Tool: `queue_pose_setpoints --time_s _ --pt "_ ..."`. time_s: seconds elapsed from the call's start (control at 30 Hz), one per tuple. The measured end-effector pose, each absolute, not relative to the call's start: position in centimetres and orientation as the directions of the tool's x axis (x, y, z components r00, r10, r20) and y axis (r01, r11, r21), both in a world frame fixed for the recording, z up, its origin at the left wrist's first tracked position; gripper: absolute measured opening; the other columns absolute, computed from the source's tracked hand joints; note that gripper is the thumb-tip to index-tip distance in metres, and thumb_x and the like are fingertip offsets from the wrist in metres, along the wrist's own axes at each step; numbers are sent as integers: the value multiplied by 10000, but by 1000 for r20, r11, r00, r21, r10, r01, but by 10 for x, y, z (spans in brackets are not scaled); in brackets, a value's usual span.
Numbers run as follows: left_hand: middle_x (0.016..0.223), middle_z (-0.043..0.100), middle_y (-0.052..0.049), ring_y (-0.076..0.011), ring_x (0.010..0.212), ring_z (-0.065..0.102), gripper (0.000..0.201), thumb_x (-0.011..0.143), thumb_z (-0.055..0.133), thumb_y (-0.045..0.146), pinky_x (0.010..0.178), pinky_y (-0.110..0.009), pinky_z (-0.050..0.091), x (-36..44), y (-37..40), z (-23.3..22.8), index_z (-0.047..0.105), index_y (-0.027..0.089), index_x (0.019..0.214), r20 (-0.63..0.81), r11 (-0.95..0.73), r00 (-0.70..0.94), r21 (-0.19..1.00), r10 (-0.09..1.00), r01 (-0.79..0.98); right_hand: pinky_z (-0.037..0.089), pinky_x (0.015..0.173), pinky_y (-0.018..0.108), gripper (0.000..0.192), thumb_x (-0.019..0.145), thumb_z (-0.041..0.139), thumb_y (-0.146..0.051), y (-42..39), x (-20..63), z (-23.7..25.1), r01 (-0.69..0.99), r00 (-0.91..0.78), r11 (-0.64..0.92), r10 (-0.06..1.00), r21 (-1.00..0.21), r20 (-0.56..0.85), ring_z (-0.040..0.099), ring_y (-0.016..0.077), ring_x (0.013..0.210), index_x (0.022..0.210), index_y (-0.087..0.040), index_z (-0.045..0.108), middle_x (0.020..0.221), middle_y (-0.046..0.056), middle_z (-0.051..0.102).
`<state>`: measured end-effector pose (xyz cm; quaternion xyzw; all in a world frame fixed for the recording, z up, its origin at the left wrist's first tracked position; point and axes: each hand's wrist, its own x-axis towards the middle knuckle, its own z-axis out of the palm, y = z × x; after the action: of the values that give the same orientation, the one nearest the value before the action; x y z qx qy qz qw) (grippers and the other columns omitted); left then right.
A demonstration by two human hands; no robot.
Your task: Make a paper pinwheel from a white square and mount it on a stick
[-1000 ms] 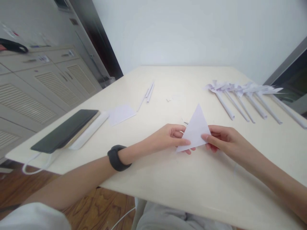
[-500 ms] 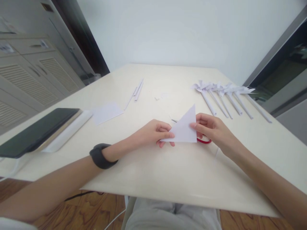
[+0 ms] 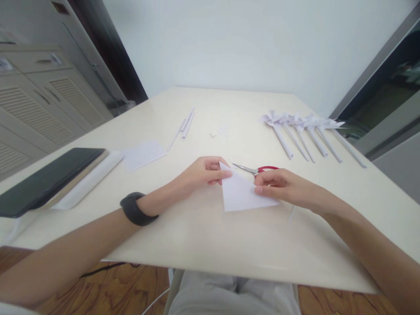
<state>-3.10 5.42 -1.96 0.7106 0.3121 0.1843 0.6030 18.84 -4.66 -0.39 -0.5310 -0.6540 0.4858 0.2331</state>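
Note:
A white triangular piece of paper (image 3: 241, 194) is held low over the table between both hands. My left hand (image 3: 210, 171) pinches its upper left corner between thumb and fingers. Along the upper right edge, my right hand (image 3: 278, 186) grips the same paper, thumb on top and fingers behind. Just beyond the paper lie scissors (image 3: 254, 170) with red handles and metal blades pointing left; my right hand partly hides the handles.
Several paper pinwheels (image 3: 305, 122) on rolled sticks lie at the table's right. Rolled paper sticks (image 3: 187, 124) and a flat paper sheet (image 3: 144, 154) are left of centre. Small paper scraps (image 3: 213, 134) lie mid-table. A dark tablet-like device (image 3: 49, 175) sits at the left edge.
The triangular paper has been turned, its right-angle corner moving from lower right to lower left. Both hands shifted their grip on it, and more of the scissors is uncovered.

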Motion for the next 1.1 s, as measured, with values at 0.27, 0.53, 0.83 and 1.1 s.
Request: queue_pose_setpoints --time_s 0.27,0.53,0.83,1.1 --pt "692 599 20 -92 629 520 144 767 653 295 546 -197 355 -28 32 -19 610 157 770 -183 -70 858 967 480 245 386 597 245 151 840 578 -328 -49 173 -11 438 -346 37 929 -898 -131 529 126 680 773 -192 587 708 -14 568" --pt "576 446 63 -64 525 372 226 787 620 288 497 -205 268 -28 27 -16 518 159 631 -153 -74 868 974 471 212 390 591 243 162 874 511 -275 -57 163 -5 501 -388 87 912 -861 -134 550 129 681 743 -199 567 707 -15 586" --pt "682 499 36 -90 631 451 139 841 562 276 568 -205 344 -29 15 -16 563 166 755 -94 -257 906 942 412 214 360 574 240 223 868 538 -306 -56 157 -14 421 -309 120 951 -899 -18 491 114 610 681 -184 543 632 -27 526" --pt "854 675 -22 -136 740 631 79 868 541 210 661 -262 463 -30 22 -15 465 200 890 -212 92 919 977 332 192 384 583 232 206 869 549 -267 -56 157 -9 321 -212 169 972 -932 103 497 103 610 688 -173 569 653 -23 531"
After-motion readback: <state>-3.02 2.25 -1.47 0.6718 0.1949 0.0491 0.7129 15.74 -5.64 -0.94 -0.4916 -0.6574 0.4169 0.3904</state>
